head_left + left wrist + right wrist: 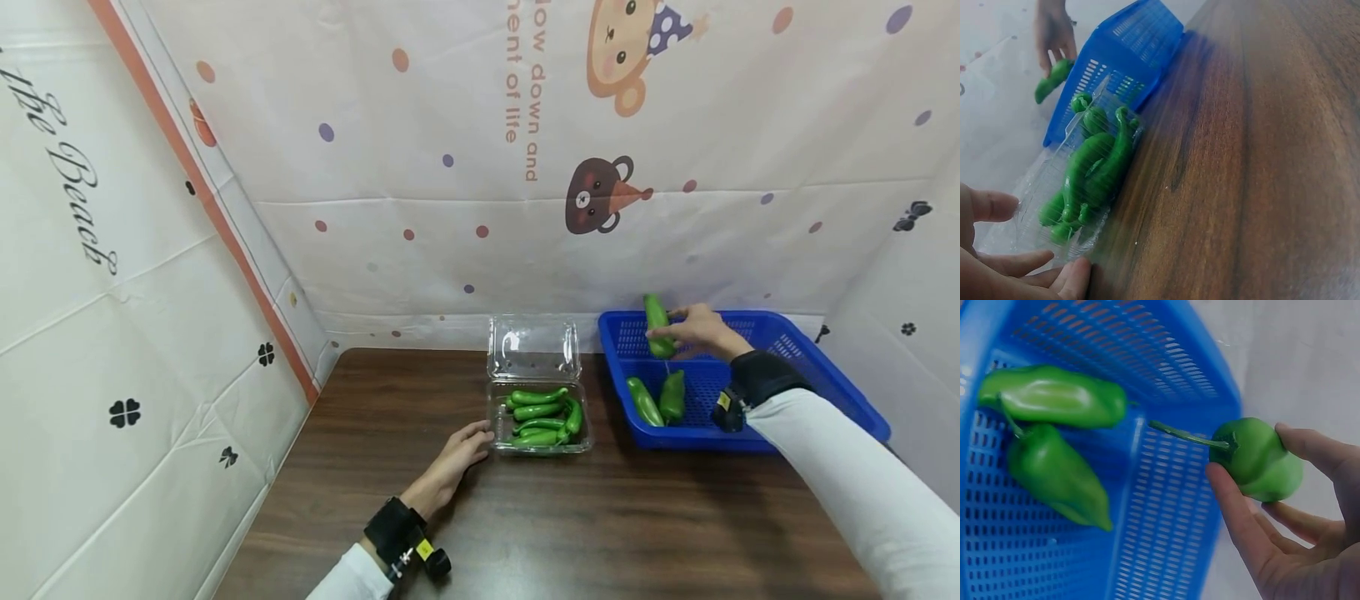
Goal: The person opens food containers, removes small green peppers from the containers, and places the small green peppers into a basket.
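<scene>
Over the left part of the blue basket (757, 437), my right hand (699, 329) pinches a green pepper (657, 325) between thumb and fingers. Its thin stem (1188, 435) points away from the palm in the right wrist view. Two more green peppers (1054, 397) (1060, 472) lie in the basket below. My left hand (455, 457) has its fingertips at the left side of a clear plastic box (540, 450), the fingers loosely extended. Several slim green chili peppers (1088, 165) fill this box, and its clear lid (534, 348) stands up behind.
The box and basket stand side by side on a dark wooden table (405, 383). Behind them hangs a printed cloth (420, 267), and another cloth (150, 333) covers the left side.
</scene>
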A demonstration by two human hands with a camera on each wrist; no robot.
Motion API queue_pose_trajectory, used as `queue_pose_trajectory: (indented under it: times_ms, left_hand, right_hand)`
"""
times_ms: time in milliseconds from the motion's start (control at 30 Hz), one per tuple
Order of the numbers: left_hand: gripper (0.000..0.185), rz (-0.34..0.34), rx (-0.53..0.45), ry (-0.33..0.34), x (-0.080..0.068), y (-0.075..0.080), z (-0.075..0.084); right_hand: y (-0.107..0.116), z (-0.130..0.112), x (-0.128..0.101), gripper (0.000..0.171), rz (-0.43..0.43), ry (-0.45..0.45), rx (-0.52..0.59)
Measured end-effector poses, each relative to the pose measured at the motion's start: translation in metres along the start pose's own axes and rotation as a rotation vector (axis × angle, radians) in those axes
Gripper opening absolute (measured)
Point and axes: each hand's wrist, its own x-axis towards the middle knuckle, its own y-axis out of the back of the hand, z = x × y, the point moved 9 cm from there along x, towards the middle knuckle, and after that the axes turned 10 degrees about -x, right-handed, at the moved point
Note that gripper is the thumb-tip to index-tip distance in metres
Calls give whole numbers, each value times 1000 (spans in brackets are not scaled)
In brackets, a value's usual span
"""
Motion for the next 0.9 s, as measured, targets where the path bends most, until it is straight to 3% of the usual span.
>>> queue_pose_trajectory:
  times_ms: [233, 467, 900]
  left_hand:
    - [62, 8, -10, 6, 1, 2, -2]
    - [61, 20, -4, 24, 3, 1, -2]
    - [62, 15, -25, 25, 5, 3, -3]
  right_hand:
    - [-24, 18, 13, 83, -104, -66, -12]
    - [-45, 39, 21, 82, -260, -113, 67]
    - [-65, 48, 18, 86, -430, -221, 9]
